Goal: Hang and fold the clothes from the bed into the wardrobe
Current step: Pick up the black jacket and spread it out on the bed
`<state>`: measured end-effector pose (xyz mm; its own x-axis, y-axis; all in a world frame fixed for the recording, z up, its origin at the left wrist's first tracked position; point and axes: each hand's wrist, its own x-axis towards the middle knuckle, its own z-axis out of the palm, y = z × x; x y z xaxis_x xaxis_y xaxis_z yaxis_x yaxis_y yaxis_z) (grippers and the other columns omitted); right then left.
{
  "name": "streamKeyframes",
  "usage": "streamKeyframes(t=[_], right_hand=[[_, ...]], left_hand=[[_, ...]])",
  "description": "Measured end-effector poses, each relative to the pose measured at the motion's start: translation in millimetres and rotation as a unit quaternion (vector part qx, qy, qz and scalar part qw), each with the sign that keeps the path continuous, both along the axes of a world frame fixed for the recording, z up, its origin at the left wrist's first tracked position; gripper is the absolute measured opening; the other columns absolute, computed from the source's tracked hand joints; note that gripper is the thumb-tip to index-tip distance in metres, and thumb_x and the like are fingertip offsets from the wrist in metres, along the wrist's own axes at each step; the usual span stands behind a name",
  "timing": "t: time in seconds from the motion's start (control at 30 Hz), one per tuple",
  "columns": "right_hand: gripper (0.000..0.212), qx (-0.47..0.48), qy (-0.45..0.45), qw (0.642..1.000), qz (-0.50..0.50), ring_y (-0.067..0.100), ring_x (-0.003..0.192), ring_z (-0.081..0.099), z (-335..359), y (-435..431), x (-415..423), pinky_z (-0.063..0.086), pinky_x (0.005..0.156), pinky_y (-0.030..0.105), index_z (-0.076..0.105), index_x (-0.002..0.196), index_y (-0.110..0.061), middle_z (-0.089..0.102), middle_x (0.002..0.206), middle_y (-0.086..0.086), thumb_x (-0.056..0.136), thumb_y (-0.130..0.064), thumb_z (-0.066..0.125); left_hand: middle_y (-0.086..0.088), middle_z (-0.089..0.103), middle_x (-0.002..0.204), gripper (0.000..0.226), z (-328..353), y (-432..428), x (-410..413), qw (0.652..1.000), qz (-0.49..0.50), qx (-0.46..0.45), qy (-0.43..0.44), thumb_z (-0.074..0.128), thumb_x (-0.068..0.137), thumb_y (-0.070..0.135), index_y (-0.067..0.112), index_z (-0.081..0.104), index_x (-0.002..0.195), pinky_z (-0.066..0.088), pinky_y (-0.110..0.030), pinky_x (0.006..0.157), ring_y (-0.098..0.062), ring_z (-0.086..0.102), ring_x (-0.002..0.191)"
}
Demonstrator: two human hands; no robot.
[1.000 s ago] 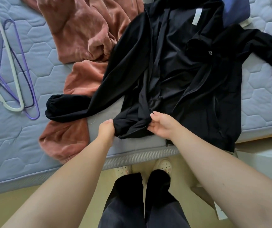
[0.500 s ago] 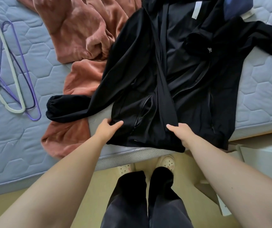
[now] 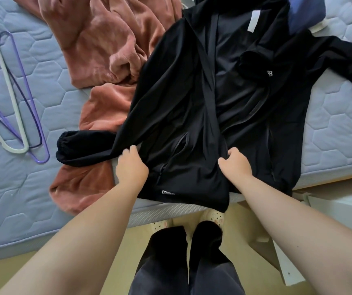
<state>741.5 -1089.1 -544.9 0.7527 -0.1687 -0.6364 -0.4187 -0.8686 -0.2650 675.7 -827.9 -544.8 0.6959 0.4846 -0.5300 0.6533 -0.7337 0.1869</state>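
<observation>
Evidently, little of the task can be counted as done. Toward the left edge of the bed, a pale hanger and a purple hanger are seen lying overlapped and bare, with no garment on either. Just to their right, a pink velvety garment is left crumpled from the far edge down to the near edge, and one sleeve of the black jacket is laid across it. The jacket is spread front-open over the middle of the bed, a white label showing inside the collar, and its hem is drawn to the near edge and hangs slightly over it. One front panel is held at both sides. The fingers of the left hand are curled on the panel's outer side just beneath the sleeve, though the exact grip is blurred. The fingers of the right hand are closed in a pinch on the panel's inner edge. Toward the far right corner, a blue garment is partly covered by the jacket. The wardrobe is not in view. The step in hand is judged to be the straightening of the jacket before it is hung or folded. At least three garments are left to be dealt with, and nothing can be seen hung or folded.
</observation>
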Motion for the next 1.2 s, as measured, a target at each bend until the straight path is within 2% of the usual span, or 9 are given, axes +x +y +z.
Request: streamKeyframes(t=[0.13, 0.3, 0.57, 0.67, 0.77, 0.87, 0.97, 1.07, 1.2], right_hand=[[0.038, 0.053, -0.085, 0.995, -0.013, 0.024, 0.111, 0.052, 7.7, 24.6, 37.4, 0.043, 0.087, 0.033, 0.049, 0.126, -0.011, 0.054, 0.122, 0.006, 0.089, -0.022, 0.054], [0.038, 0.156, -0.116, 0.980, -0.039, 0.019, 0.110, 0.053, 4.1, 49.9, 107.3, 0.043, 0.090, 0.029, 0.047, 0.131, -0.013, 0.053, 0.122, 0.001, 0.093, -0.017, 0.047], [0.035, 0.230, -0.102, 0.954, -0.162, 0.023, 0.100, 0.059, 0.4, 85.1, 219.6, 0.049, 0.084, 0.027, 0.051, 0.126, -0.010, 0.060, 0.114, 0.007, 0.093, -0.023, 0.053], [0.008, 0.247, -0.001, 0.962, -0.114, 0.021, 0.052, 0.047, 5.6, 87.4, 238.5, 0.040, 0.040, 0.019, 0.052, 0.088, -0.013, 0.052, 0.076, 0.010, 0.088, -0.012, 0.060], [0.017, 0.126, -0.178, 0.975, -0.044, 0.028, 0.063, 0.047, 19.7, 66.8, 258.7, 0.037, 0.054, 0.026, 0.046, 0.065, -0.013, 0.049, 0.067, 0.008, 0.080, -0.009, 0.051], [0.021, 0.052, -0.227, 0.970, -0.073, 0.032, 0.101, 0.058, 33.3, 28.2, 272.8, 0.040, 0.079, 0.028, 0.063, 0.102, -0.012, 0.064, 0.107, 0.010, 0.088, -0.011, 0.047], [0.030, -0.001, -0.270, 0.961, 0.061, 0.035, 0.097, 0.058, 36.8, 10.6, 271.6, 0.037, 0.072, 0.032, 0.055, 0.116, -0.015, 0.065, 0.105, 0.013, 0.090, -0.008, 0.042], [0.026, 0.014, -0.352, 0.902, 0.248, 0.037, 0.089, 0.059, 44.8, 20.3, 263.2, 0.043, 0.067, 0.038, 0.059, 0.112, -0.011, 0.063, 0.097, 0.014, 0.089, -0.010, 0.046], [0.019, 0.050, -0.298, 0.856, 0.419, 0.037, 0.123, 0.042, 34.3, 40.0, 265.3, 0.042, 0.095, 0.049, 0.073, 0.096, -0.011, 0.044, 0.139, 0.018, 0.086, -0.016, 0.057]], left_hand=[[-0.013, 0.047, 0.124, 0.055, 4.7, -5.0, 28.6, 0.970, -0.190, 0.006, -0.149, 0.055, 0.079, 0.002, 0.010, 0.046, 0.133, 0.041, -0.041, 0.087, -0.032, 0.045, 0.109], [-0.010, 0.015, 0.157, 0.074, -0.8, -12.7, 83.2, 0.931, -0.335, 0.075, -0.125, 0.057, 0.082, 0.014, 0.018, 0.024, 0.149, 0.018, -0.045, 0.115, -0.030, 0.010, 0.144], [-0.004, -0.009, 0.160, 0.081, -10.6, -29.0, 177.4, 0.965, -0.254, 0.052, -0.049, 0.053, 0.089, 0.017, 0.027, 0.005, 0.153, 0.008, -0.050, 0.116, -0.030, -0.011, 0.146], [-0.001, -0.011, 0.160, 0.083, -12.9, -35.8, 200.0, 0.982, -0.188, 0.002, 0.017, 0.053, 0.091, 0.021, 0.029, -0.002, 0.152, 0.011, -0.051, 0.116, -0.027, -0.011, 0.147], [0.003, -0.011, 0.160, 0.083, -15.0, -33.7, 210.2, 0.982, -0.177, -0.011, 0.065, 0.053, 0.092, 0.024, 0.029, -0.004, 0.152, 0.014, -0.051, 0.116, -0.024, -0.010, 0.147], [0.006, -0.009, 0.160, 0.084, -14.1, -27.8, 214.2, 0.981, -0.171, -0.002, 0.089, 0.053, 0.091, 0.024, 0.028, -0.003, 0.153, 0.018, -0.050, 0.116, -0.021, -0.007, 0.147], [0.003, -0.010, 0.160, 0.082, -10.4, -32.6, 216.4, 0.981, -0.166, 0.005, 0.102, 0.052, 0.090, 0.024, 0.028, -0.002, 0.153, 0.019, -0.051, 0.115, -0.023, -0.008, 0.147], [-0.002, -0.012, 0.160, 0.082, -6.0, -45.1, 215.6, 0.980, -0.177, 0.015, 0.090, 0.051, 0.091, 0.024, 0.033, -0.003, 0.152, 0.018, -0.052, 0.115, -0.029, -0.008, 0.146], [-0.003, -0.016, 0.159, 0.083, -6.2, -55.4, 213.0, 0.972, -0.221, 0.026, 0.079, 0.050, 0.090, 0.020, 0.035, -0.004, 0.151, 0.017, -0.052, 0.115, -0.030, -0.008, 0.146]])
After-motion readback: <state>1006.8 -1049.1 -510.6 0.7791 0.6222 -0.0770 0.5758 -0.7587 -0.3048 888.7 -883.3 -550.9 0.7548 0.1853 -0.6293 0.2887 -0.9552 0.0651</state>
